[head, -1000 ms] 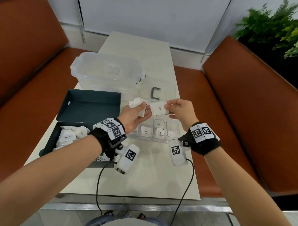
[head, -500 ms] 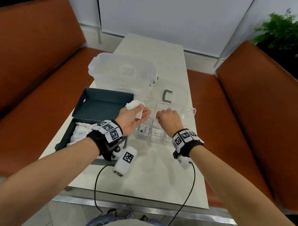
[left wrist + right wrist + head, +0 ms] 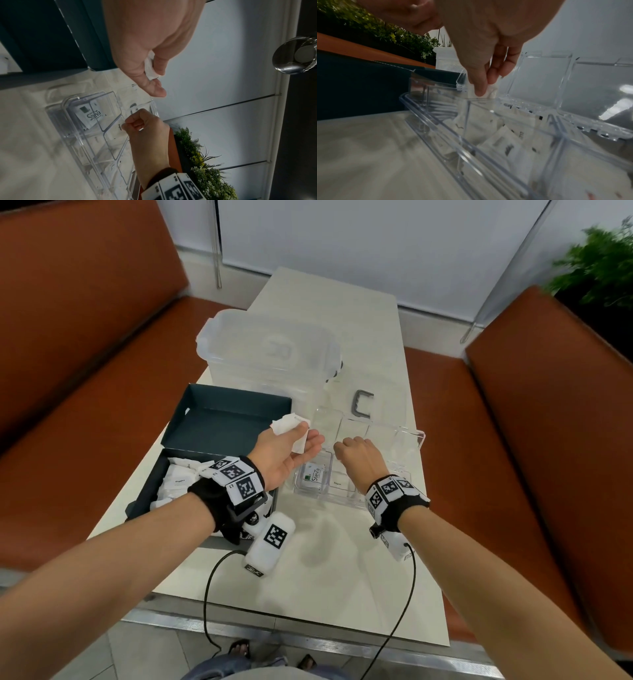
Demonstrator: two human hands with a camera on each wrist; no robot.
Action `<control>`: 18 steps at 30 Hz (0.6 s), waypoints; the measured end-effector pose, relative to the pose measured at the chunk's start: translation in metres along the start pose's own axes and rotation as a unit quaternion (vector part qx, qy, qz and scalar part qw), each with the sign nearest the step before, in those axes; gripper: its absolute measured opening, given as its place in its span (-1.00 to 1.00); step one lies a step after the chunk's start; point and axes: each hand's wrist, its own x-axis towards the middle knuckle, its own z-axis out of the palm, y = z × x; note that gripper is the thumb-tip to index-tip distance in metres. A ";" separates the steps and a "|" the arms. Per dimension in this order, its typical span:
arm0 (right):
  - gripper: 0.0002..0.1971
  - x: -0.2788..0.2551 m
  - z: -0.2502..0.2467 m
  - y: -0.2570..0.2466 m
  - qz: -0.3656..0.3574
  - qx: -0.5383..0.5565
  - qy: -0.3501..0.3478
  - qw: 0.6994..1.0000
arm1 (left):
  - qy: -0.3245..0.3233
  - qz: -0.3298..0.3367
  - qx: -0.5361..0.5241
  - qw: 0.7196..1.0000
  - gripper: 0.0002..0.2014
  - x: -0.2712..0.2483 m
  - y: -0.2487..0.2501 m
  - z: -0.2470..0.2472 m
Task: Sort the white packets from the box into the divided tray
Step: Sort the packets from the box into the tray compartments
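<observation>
Fingers of the right hand (image 3: 359, 460) pinch a white packet (image 3: 489, 90) just above the divided tray (image 3: 419, 440) on the tabletop (image 3: 342, 577). The left hand (image 3: 284, 453) holds more packets (image 3: 291, 426) in a narrow grip beside the dark box (image 3: 219, 422).

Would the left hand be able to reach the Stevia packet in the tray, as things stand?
Probably yes: the left hand hovers just above the Stevia packet, whose compartment in the divided tray is uncovered. However, its fingers already hold white packets.
</observation>
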 end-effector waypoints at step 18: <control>-0.84 0.003 0.004 -0.001 0.056 0.093 -0.018 0.994 | 0.006 -0.015 -0.003 1.000 -0.87 -0.001 0.001 -0.010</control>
